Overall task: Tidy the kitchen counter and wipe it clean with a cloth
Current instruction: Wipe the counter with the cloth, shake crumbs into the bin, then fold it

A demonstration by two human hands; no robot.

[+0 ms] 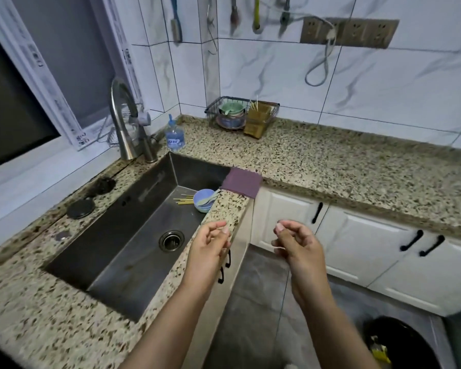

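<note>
A purple cloth [241, 185] lies folded on the speckled granite counter [330, 161] at the sink's right corner, hanging slightly over the edge. In the steel sink [133, 209] sit stacked blue bowls [203, 201] with a spoon, beside loose chopsticks [183, 201]. My left hand [210, 249] hovers over the sink's front rim, fingers loosely curled, holding nothing that I can make out. My right hand [298, 246] is raised in front of the cabinets, fingers curled, with a thin white scrap [278, 247] showing under them. Neither hand touches the cloth.
A wire basket [213, 107] with bowls and a brown chopstick holder [258, 119] stand in the back corner. A small blue bottle [175, 135] and the faucet [123, 115] are behind the sink. A black bin [402, 344] is on the floor at lower right.
</note>
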